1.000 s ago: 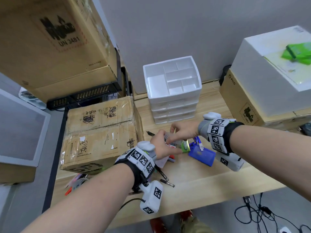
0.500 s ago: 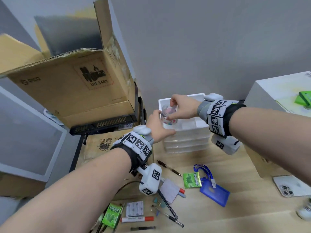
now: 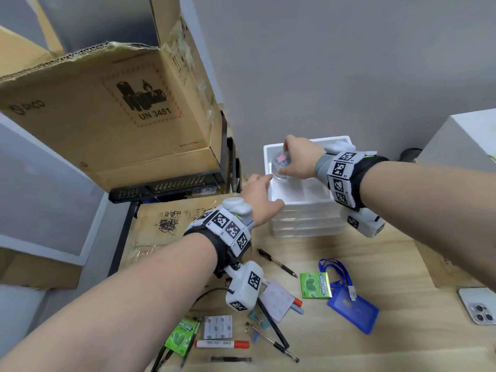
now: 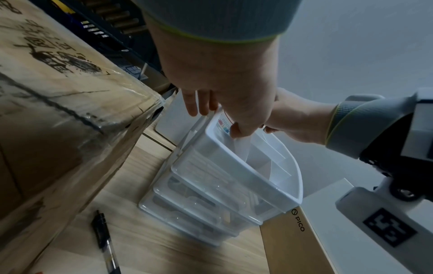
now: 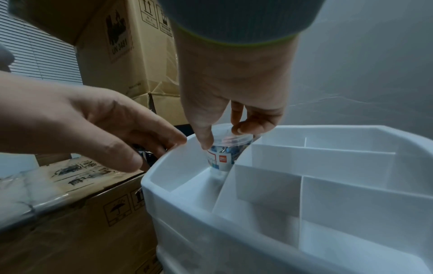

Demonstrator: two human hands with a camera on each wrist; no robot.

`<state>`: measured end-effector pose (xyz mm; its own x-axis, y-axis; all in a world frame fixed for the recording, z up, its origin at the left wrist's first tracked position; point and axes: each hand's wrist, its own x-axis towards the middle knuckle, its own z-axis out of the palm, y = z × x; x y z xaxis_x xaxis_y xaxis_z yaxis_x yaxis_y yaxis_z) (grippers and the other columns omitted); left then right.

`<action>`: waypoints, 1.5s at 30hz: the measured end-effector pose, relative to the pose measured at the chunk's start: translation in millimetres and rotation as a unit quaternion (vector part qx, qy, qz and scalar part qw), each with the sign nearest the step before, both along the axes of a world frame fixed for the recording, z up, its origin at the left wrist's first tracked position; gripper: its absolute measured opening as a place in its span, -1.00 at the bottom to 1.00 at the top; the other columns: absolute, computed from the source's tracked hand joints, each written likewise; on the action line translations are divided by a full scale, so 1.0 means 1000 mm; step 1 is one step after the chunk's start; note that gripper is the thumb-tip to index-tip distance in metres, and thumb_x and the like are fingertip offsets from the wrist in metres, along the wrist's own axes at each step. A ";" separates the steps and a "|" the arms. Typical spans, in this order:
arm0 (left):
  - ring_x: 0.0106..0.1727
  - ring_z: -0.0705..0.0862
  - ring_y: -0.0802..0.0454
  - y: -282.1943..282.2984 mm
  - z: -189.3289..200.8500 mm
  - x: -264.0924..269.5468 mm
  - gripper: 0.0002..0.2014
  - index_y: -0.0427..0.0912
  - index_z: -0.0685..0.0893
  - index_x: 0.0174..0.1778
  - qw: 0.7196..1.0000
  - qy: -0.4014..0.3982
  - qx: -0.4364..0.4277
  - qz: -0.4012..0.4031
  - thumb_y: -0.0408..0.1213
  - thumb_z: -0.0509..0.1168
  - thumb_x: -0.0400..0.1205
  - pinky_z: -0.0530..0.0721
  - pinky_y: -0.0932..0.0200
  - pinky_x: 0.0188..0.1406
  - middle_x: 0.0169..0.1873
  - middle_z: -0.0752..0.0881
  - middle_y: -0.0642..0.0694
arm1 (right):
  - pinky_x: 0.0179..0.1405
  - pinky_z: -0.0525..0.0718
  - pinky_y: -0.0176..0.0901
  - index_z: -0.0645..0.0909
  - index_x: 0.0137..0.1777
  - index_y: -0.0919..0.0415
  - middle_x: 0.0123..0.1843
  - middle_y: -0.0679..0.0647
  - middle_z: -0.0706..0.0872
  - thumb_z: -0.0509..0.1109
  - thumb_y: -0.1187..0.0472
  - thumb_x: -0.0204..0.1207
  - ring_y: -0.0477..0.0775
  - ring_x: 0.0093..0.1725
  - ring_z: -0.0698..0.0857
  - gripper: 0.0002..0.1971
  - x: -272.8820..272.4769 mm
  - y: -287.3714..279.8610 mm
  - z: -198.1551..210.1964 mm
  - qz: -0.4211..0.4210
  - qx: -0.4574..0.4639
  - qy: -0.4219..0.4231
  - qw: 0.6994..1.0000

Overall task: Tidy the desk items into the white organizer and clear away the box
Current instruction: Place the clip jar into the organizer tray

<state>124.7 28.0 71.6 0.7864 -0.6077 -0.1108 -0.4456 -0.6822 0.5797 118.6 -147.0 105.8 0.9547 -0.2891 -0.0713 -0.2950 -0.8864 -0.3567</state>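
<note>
The right hand pinches a clip tub into the organizer while the relaxed left hand steadies its rim; next, let go.

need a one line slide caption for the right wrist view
Right hand lowers a clear tub of clips into the white organizer's left compartment while the left hand rests at its rim.

Tub in organizer (left compt.)
</note>
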 end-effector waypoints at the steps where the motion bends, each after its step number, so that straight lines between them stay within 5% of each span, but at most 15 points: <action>1: 0.30 0.59 -0.08 0.000 -0.001 0.002 -0.27 -0.15 0.46 0.60 1.000 -0.003 -0.002 -0.002 -0.09 0.41 0.47 0.54 0.14 0.19 0.32 0.53 -0.12 | -0.20 0.44 -0.12 0.46 0.20 0.29 -0.08 0.03 0.59 0.45 -0.06 0.51 0.21 -0.06 0.60 -0.53 0.001 0.001 -0.002 -0.002 -0.002 -0.002 1.000; 7: 0.21 0.62 -0.14 0.007 -0.005 0.005 -0.43 -0.29 0.61 0.36 1.000 -0.012 -0.008 -0.016 -0.17 0.34 0.42 0.63 -0.02 0.18 0.20 0.59 -0.14 | -0.23 0.45 -0.12 0.45 0.14 0.23 -0.02 0.00 0.66 0.38 -0.04 0.52 0.16 -0.08 0.62 -0.62 0.009 0.002 -0.015 -0.014 -0.010 0.009 1.000; 9: 0.20 0.61 -0.13 0.008 -0.007 0.006 -0.42 -0.31 0.62 0.34 1.000 -0.018 -0.012 -0.017 -0.15 0.31 0.39 0.62 -0.04 0.19 0.18 0.60 -0.14 | -0.29 0.46 -0.10 0.44 0.12 0.23 0.03 0.12 0.71 0.35 0.02 0.50 0.24 -0.07 0.67 -0.66 0.012 0.003 -0.017 -0.018 -0.023 0.016 0.999; 18: 0.25 0.56 -0.07 0.009 -0.008 0.007 -0.44 -0.24 0.61 0.43 0.999 -0.042 -0.021 -0.027 -0.26 0.41 0.47 0.59 0.01 0.22 0.20 0.59 -0.09 | -0.22 0.42 -0.08 0.45 0.24 0.28 0.15 0.27 0.65 0.35 -0.07 0.56 0.31 0.02 0.68 -0.54 0.013 0.004 -0.020 -0.027 -0.041 0.015 0.999; 25: 0.36 0.47 -0.05 0.011 -0.010 0.004 -0.26 -0.11 0.42 0.64 0.999 -0.035 0.008 -0.034 -0.19 0.42 0.48 0.50 0.12 0.29 0.29 0.52 -0.07 | -0.16 0.49 -0.06 0.45 0.26 0.25 0.21 0.24 0.57 0.34 -0.15 0.56 0.32 0.00 0.68 -0.50 0.010 0.009 -0.025 -0.047 -0.030 0.014 0.998; 29: 0.37 0.37 -0.14 0.011 -0.008 -0.007 -0.40 -0.15 0.55 0.48 0.996 -0.045 0.060 -0.049 -0.13 0.41 0.49 0.38 0.14 0.24 0.29 0.45 -0.14 | -0.12 0.62 -0.03 0.44 0.24 0.23 0.27 0.22 0.43 0.42 -0.17 0.48 0.29 -0.16 0.65 -0.46 0.001 0.010 -0.026 -0.059 -0.016 0.012 0.998; 33: 0.31 0.37 -0.16 0.016 -0.010 -0.026 -0.50 -0.14 0.62 0.35 0.994 -0.089 0.049 -0.048 -0.13 0.40 0.47 0.48 0.06 0.22 0.25 0.43 -0.14 | -0.08 0.67 0.07 0.44 0.28 0.22 0.29 0.20 0.42 0.39 -0.02 0.48 0.34 -0.10 0.67 -0.53 -0.020 0.013 -0.021 -0.059 -0.005 -0.038 0.998; 39: 0.14 0.49 -0.13 0.018 -0.012 -0.052 -0.71 -0.15 0.67 0.07 0.985 -0.130 -0.013 -0.114 -0.25 0.33 0.43 0.57 -0.06 0.08 0.05 0.53 -0.11 | -0.09 0.64 0.10 0.50 0.16 0.13 0.04 0.02 0.62 0.33 0.15 0.48 0.18 -0.08 0.63 -0.74 -0.065 0.025 -0.025 0.025 0.031 -0.122 0.992; 45: -0.16 0.59 -0.09 0.036 -0.025 -0.093 -0.82 -0.18 0.61 0.00 0.967 -0.050 -0.017 -0.248 -0.35 0.28 0.48 0.63 -0.08 -0.16 -0.19 0.61 -0.03 | -0.11 0.65 -0.02 0.56 0.02 0.13 -0.15 0.00 0.71 0.37 0.21 0.46 0.13 -0.14 0.65 -0.85 -0.108 0.040 -0.050 0.025 0.058 -0.011 0.998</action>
<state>32.2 63.5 46.3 0.4035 -0.9147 -0.0229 -0.7680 -0.3522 0.5349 10.4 -106.8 56.1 0.9692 -0.2326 -0.0807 -0.2431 -0.8524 -0.4629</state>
